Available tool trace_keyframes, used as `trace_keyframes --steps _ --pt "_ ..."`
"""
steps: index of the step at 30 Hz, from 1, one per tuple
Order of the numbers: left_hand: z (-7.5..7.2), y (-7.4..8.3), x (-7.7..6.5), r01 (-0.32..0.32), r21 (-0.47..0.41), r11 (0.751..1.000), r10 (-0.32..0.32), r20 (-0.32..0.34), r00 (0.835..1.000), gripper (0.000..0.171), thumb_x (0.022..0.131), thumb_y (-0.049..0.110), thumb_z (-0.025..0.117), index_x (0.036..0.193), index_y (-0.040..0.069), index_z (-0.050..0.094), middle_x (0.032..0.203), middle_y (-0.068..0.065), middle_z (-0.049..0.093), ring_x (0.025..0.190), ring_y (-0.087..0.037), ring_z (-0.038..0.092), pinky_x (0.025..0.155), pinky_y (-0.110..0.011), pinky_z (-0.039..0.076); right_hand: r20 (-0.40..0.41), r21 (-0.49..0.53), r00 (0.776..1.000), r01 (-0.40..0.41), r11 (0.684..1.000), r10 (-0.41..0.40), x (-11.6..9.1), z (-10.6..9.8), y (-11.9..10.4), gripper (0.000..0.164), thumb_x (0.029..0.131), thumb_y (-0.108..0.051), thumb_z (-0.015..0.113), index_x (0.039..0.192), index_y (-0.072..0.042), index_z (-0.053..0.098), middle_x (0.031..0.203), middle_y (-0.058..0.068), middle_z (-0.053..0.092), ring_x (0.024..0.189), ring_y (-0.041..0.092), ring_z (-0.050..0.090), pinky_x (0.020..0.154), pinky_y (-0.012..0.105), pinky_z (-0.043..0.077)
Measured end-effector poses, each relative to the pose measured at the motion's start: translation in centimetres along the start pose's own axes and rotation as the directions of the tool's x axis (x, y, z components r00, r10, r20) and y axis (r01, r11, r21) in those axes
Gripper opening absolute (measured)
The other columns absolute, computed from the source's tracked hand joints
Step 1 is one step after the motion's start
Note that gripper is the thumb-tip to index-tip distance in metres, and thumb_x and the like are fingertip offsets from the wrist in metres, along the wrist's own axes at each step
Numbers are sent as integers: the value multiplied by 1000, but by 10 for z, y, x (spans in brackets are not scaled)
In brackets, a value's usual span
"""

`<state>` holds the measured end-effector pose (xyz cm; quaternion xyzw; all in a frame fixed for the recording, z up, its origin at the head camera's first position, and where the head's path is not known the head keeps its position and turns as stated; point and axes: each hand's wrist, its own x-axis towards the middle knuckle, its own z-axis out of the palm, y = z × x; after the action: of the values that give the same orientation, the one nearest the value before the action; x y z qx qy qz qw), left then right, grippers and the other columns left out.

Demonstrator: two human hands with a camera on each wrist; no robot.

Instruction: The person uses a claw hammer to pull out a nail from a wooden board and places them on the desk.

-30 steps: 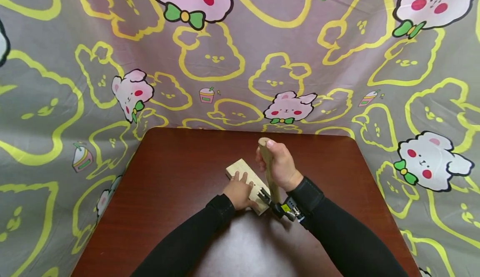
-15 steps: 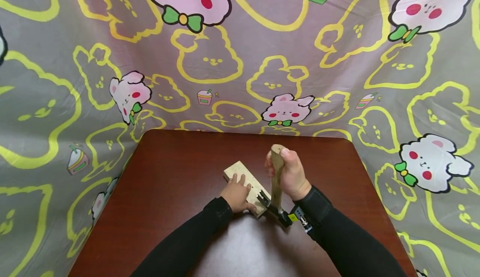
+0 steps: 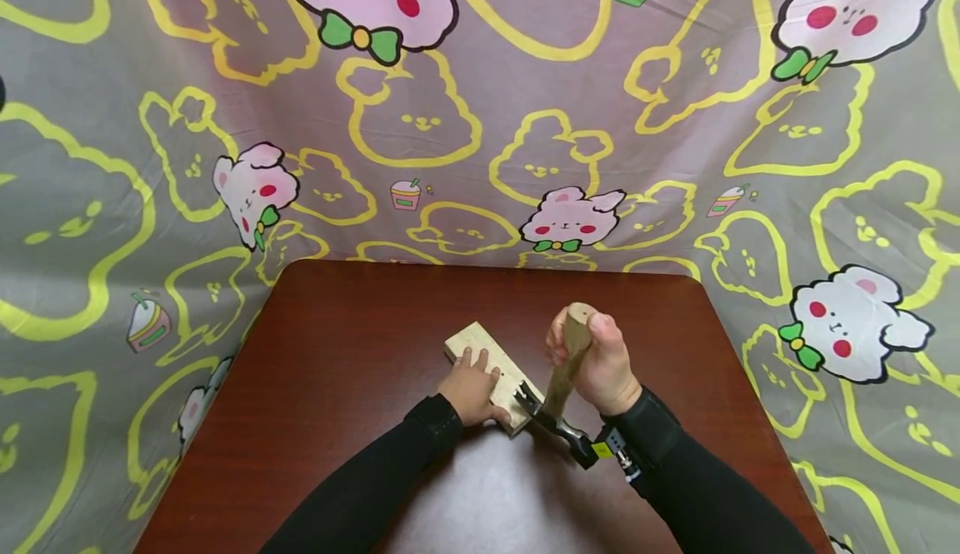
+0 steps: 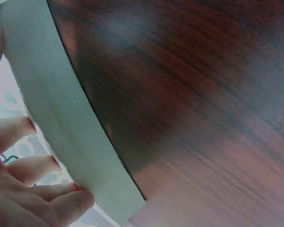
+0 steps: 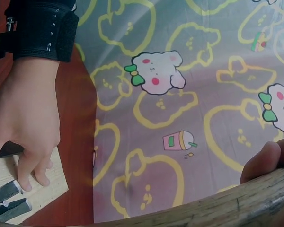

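Note:
A pale wooden board (image 3: 476,339) lies at a slant on the table. My left hand (image 3: 468,387) rests flat on it with fingers spread; in the left wrist view, the board's side (image 4: 61,109) runs along the fingertips. My right hand (image 3: 600,362) grips the wooden handle (image 3: 567,354) of a claw hammer (image 3: 551,422), which tilts to the right. The claw is over the board's near end, and the striking face points away from it. In the right wrist view, the two prongs (image 5: 12,194) stand around a small nail (image 5: 5,204); the handle crosses the bottom.
The reddish-brown table (image 3: 360,329) has a pale glare patch near its front. A grey cloth (image 3: 450,121) with cartoon rabbit prints hangs behind and on both sides of the table.
My right hand has moved right and slightly nearer, tipping the hammer handle rightward. The hammer's head has turned with it, while its claw stays at the board. My left hand holds its place there.

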<state>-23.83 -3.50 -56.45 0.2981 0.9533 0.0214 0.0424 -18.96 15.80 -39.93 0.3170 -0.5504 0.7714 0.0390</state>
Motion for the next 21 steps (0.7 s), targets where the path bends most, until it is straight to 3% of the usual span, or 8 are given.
trace_keyframes --steps 5,15,21 --pt "-2 1 -2 1 -18 1000 -1 10 1000 90 74 74 68 135 8 63 146 -27 44 133 -54 36 108 -53 35 0 77 1000 27 997 -27 -12 -7 -5 52 99 -48 36 77 -4 51 62 8 38 53 22 32 46 44 25" --pt "-7 1 -7 -3 9 1000 3 -13 1000 86 76 72 67 133 8 64 144 -28 46 131 -54 39 107 -52 37 43 240 979 184 953 -199 -25 -20 -9 47 98 -37 35 81 1 57 64 12 39 51 26 33 46 44 25" --pt "-4 3 -6 -1 1 1000 1 -14 1000 87 76 73 67 134 8 64 145 -28 45 132 -54 38 108 -52 35 17 227 979 193 955 -203 -35 -31 -14 50 96 -39 33 80 1 58 62 13 40 52 28 35 47 47 30"
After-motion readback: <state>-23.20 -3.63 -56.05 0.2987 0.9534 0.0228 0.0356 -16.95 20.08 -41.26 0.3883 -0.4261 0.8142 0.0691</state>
